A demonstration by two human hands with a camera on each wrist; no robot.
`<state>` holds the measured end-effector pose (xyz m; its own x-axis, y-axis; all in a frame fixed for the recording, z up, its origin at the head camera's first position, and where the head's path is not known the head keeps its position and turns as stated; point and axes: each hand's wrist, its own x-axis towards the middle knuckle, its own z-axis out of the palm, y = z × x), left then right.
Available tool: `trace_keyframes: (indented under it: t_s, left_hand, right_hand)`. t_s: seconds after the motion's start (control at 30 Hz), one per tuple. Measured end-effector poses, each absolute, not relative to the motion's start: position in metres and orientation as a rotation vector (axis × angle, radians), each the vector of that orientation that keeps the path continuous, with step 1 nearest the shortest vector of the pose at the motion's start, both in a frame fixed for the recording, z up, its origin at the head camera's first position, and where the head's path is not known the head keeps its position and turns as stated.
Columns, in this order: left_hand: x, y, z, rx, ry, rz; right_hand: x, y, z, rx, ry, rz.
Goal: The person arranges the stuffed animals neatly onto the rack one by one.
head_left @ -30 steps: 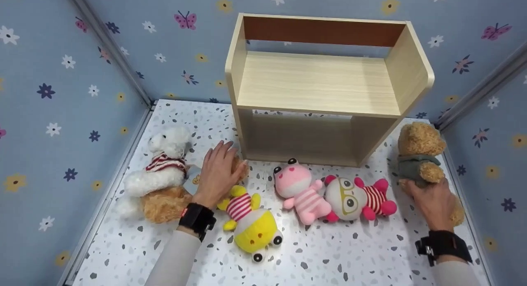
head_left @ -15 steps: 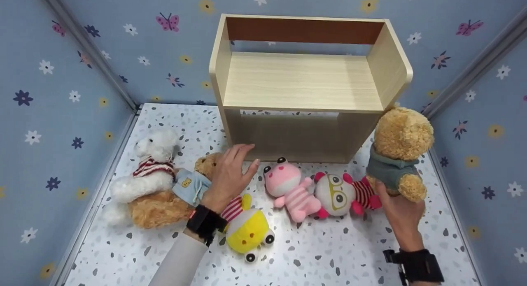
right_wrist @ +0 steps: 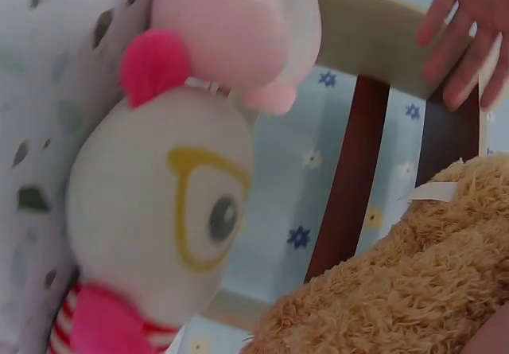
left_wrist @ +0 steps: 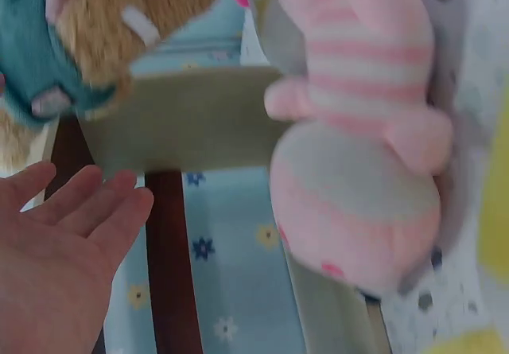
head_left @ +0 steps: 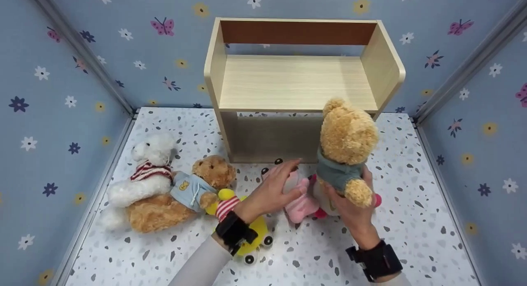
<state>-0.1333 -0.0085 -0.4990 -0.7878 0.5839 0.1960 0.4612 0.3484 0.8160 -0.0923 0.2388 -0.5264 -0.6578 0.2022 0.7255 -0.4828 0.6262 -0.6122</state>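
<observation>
My right hand (head_left: 354, 205) grips a tan teddy bear (head_left: 348, 138) in a grey-green top by its lower body, holding it up before the shelf's right side. My left hand (head_left: 269, 193) hovers over a pink striped frog plush (head_left: 302, 205), fingers extended and holding nothing; the left wrist view shows the same hand (left_wrist: 67, 243) near the bear (left_wrist: 119, 28). Partly hidden behind the bear lies a plush with yellow glasses (right_wrist: 159, 203) and a red striped body. Under my left forearm is a yellow frog plush (head_left: 257, 232).
A pale wooden two-tier shelf (head_left: 292, 82) stands against the flowered wall. At left, a brown bear in a light blue hoodie (head_left: 191, 191) lies against a white plush in a striped sweater (head_left: 150, 170). The floor (head_left: 420, 232) is speckled white.
My right hand has lifted the tan bear from the right side and carried it left to the shelf front. My left hand has moved right, off the brown bear, to above the pink frog.
</observation>
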Motion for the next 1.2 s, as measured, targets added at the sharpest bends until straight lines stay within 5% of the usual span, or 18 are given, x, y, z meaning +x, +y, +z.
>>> trace_keyframes:
  t_s: [0.2,0.7,0.97,1.2]
  left_hand:
    - [-0.133,0.016,-0.501,0.963,2.229,1.671]
    - [-0.138,0.003,-0.515,0.695,2.124,2.042]
    - [-0.122,-0.015,-0.53,0.222,1.814,2.013]
    - [-0.131,-0.011,-0.543,0.128,1.952,1.985]
  right_hand:
    - [-0.098,0.21,-0.526,0.166,-2.18,0.822]
    - [-0.09,0.205,-0.508,0.697,-2.434,0.939]
    - [-0.104,0.224,-0.501,0.272,-2.591,1.224]
    - [-0.113,0.231,-0.505,0.119,-2.945,1.178]
